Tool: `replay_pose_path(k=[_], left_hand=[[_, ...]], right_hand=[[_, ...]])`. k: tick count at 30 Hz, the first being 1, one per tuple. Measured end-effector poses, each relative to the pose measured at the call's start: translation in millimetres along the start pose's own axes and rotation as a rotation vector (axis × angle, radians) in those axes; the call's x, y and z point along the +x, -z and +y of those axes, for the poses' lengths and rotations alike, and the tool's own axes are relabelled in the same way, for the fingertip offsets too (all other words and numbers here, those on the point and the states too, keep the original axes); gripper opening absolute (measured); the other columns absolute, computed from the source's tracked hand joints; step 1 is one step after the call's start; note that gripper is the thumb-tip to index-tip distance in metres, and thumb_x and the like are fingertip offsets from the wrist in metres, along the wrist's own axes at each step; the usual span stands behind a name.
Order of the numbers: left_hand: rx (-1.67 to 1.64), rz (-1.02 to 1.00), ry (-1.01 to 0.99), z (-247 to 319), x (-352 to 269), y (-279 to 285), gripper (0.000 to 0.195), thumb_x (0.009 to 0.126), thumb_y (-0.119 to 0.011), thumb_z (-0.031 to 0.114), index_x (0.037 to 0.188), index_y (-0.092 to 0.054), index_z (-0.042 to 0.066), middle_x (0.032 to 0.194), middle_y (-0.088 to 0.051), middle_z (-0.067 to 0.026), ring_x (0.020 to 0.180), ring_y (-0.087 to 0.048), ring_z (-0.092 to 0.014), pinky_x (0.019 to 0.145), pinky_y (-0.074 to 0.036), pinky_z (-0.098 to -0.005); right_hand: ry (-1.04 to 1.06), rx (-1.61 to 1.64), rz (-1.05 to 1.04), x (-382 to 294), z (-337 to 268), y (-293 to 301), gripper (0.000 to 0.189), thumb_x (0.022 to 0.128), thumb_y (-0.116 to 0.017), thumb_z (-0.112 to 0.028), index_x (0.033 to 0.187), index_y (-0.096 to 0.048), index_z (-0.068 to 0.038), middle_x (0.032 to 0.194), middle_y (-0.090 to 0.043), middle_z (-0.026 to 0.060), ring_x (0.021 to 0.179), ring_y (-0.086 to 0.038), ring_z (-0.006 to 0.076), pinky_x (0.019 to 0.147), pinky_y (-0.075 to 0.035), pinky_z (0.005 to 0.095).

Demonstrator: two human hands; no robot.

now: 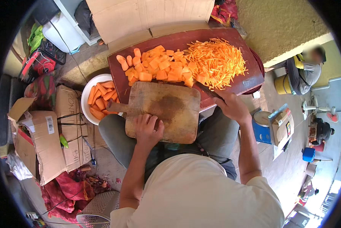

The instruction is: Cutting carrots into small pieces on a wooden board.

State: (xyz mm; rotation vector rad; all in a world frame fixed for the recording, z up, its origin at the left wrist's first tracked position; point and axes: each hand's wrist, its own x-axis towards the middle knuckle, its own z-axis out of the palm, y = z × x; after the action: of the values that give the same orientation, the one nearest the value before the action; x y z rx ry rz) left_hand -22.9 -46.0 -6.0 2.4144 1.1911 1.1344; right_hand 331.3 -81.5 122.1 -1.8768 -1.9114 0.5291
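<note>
My right hand (233, 107) grips a knife (210, 90), whose dark blade points up and left to the edge of the carrot pile. My left hand (149, 128) rests on the near left part of a wooden cutting board (176, 114), thumb apart from the fingers. The board lies across my lap and overlaps the near edge of a red-brown table (230, 88). No carrot is on the board. Beyond it on the table are cut carrot chunks (159, 65), and to their right a heap of thin carrot strips (219, 62).
A white basin (84, 105) of peeled carrots (102, 98) stands left of the table. Cardboard boxes (46, 139), red mesh sacks (63, 191) and a perforated plastic basket (100, 208) lie left. At right are a blue scale (261, 132) and a seated person (307, 72).
</note>
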Motion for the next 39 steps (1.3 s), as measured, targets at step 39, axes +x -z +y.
replay_pose_path(k=[39], left_hand=[[-0.032, -0.069, 0.130, -2.3, 4.5, 5.9, 0.019, 0.084, -0.087, 0.011, 0.097, -0.074, 0.010, 0.093, -0.067, -0.0057, 0.091, -0.065, -0.031, 0.085, -0.043, -0.0462]], right_hand=[[0.018, 0.000, -0.002, 36.3, -54.1, -28.3, 0.027, 0.107, -0.066, -0.025, 0.120, -0.065, -0.002, 0.089, -0.074, 0.0304, 0.086, -0.074, 0.0510, 0.075, -0.057, 0.0614]])
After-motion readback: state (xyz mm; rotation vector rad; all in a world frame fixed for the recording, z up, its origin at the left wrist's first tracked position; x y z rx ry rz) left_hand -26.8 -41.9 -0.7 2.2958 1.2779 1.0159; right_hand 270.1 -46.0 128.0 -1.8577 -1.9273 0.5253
